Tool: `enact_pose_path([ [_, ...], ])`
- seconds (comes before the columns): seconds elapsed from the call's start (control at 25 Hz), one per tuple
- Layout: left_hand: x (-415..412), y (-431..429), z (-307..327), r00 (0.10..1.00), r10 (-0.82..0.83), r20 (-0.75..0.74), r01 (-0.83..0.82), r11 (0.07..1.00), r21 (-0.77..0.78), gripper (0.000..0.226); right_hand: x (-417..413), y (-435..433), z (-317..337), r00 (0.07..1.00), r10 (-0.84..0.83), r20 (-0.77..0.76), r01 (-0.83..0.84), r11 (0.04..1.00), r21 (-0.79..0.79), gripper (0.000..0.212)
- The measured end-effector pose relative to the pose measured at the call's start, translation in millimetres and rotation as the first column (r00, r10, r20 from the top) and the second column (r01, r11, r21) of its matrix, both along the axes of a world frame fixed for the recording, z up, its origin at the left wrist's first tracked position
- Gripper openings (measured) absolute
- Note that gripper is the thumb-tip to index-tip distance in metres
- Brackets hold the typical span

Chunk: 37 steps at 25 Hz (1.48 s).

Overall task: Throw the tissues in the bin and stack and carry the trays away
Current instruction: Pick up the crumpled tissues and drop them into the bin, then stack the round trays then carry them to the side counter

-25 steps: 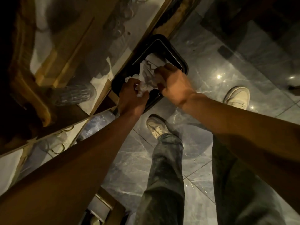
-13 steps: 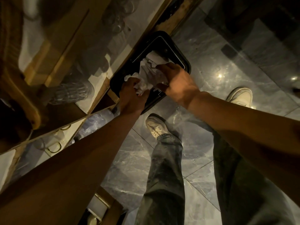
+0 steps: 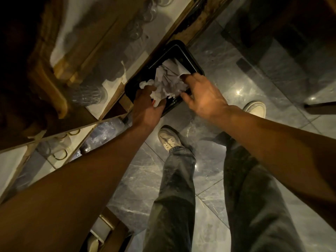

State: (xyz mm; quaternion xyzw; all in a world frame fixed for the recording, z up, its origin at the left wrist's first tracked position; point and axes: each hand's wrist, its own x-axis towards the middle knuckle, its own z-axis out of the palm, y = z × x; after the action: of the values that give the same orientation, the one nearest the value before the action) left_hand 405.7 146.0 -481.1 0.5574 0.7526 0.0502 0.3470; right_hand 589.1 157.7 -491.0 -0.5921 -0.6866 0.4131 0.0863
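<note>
Dim overhead view: a black tray (image 3: 189, 57) heaped with crumpled white tissues (image 3: 168, 81) juts from a wooden shelf edge. The left hand (image 3: 146, 110) grips the tray's near rim, fingertips buried under paper. The right hand (image 3: 203, 95) spreads open-fingered against the pile (whether it pinches any tissue is unclear).
</note>
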Motion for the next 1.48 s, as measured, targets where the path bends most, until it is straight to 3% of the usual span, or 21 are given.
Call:
enact_pose_path([
  [0.16, 8, -11, 44, 0.997, -0.080, 0.012, 0.078, 0.992, 0.094, 0.035, 6, -13, 44, 0.997, 0.073, 0.030, -0.073, 0.997, 0.016, 0.049],
  [0.36, 19, -31, 118, 0.994, -0.098, 0.054, 0.094, 0.993, 0.070, 0.033, 15, -28, 117, 0.984, 0.153, 0.089, -0.159, 0.986, 0.059, 0.045],
  [0.88, -4, -138, 323, 0.941, -0.338, -0.025, 0.330, 0.898, 0.292, 0.041, 0, -129, 332, 0.965, 0.114, 0.237, -0.163, 0.967, 0.196, 0.046],
  [1.16, -8, -233, 398, 0.995, -0.094, -0.031, 0.099, 0.928, 0.359, 0.045, -6, -194, 407, 0.960, 0.212, 0.181, -0.262, 0.910, 0.322, 0.045],
  [1.48, -22, -304, 453, 0.996, 0.040, -0.077, 0.005, 0.861, 0.509, 0.045, -29, -231, 461, 0.937, 0.313, 0.155, -0.349, 0.820, 0.453, 0.051],
])
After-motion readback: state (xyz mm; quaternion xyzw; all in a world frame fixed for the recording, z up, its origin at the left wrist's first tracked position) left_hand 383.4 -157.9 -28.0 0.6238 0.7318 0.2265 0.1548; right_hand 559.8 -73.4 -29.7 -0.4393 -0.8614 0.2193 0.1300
